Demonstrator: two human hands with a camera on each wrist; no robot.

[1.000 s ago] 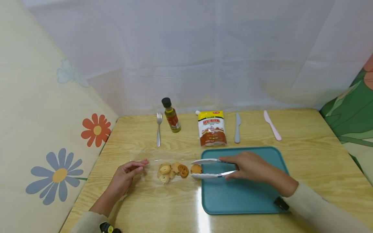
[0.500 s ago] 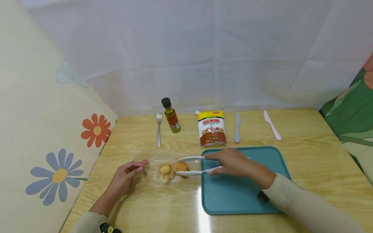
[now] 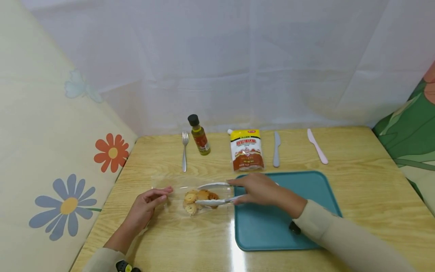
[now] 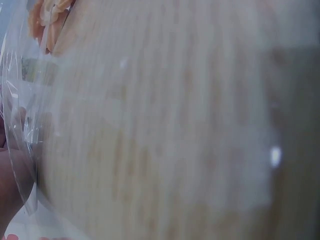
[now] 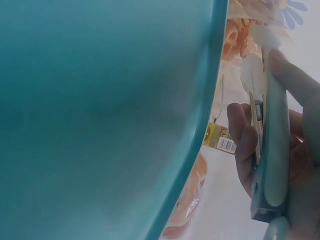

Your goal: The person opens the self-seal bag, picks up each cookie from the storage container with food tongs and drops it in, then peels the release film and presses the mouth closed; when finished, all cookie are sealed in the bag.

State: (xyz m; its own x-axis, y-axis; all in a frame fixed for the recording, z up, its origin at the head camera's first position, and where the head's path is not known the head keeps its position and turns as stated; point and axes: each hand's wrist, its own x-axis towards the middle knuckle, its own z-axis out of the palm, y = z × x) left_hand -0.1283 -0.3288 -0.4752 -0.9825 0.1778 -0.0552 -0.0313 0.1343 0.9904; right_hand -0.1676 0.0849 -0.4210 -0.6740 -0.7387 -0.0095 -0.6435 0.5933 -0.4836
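Observation:
My left hand (image 3: 148, 204) holds the left end of a clear plastic bag (image 3: 178, 196) lying on the table; in the left wrist view the film (image 4: 25, 150) runs between thumb and fingers. Several cookies are inside, among them piped ones (image 3: 191, 209) and a brown pretzel-shaped one (image 3: 213, 199). My right hand (image 3: 259, 189) grips tongs (image 3: 214, 202) with white tips, reaching in from the right end. Between the tips is a round golden cookie (image 3: 204, 194). The right wrist view shows the tongs' handle (image 5: 276, 135) in my palm.
A teal tray (image 3: 282, 234) lies under my right hand. Along the back are a fork (image 3: 184, 155), a black-capped bottle (image 3: 199, 138), a spouted pouch (image 3: 247, 153), a grey knife (image 3: 276, 151) and a pink knife (image 3: 318, 147).
My right hand has moved left with the tongs, carrying the round cookie from the tray's left edge in over the other cookies. My left hand has stayed in place.

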